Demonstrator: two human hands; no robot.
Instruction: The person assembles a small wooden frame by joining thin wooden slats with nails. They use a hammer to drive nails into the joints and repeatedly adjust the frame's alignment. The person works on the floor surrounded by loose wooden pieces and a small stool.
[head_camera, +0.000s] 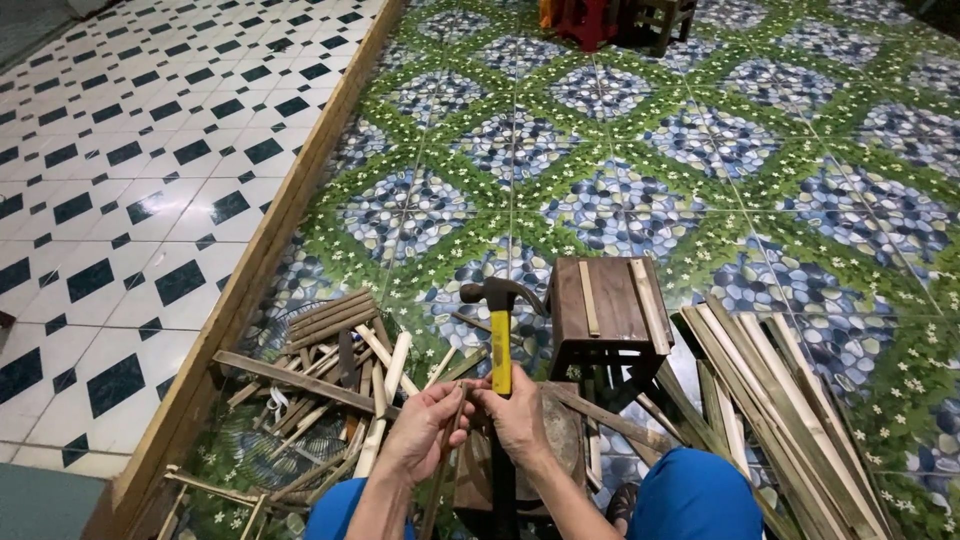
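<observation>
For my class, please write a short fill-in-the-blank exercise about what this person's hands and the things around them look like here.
1. The left hand and right hand together hold a thin bamboo ____.
2. The claw hammer has a ____ handle.
3. The small dark wooden stool stands to the ____ of the hammer.
4. Long split bamboo slats lie on the patterned ____ floor.

Missing words: strip; yellow; right; tile

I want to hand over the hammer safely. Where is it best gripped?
Grip the hammer on its yellow handle, midway, coming from the side. The dark head points away, and the right hand covers the near end.
</observation>
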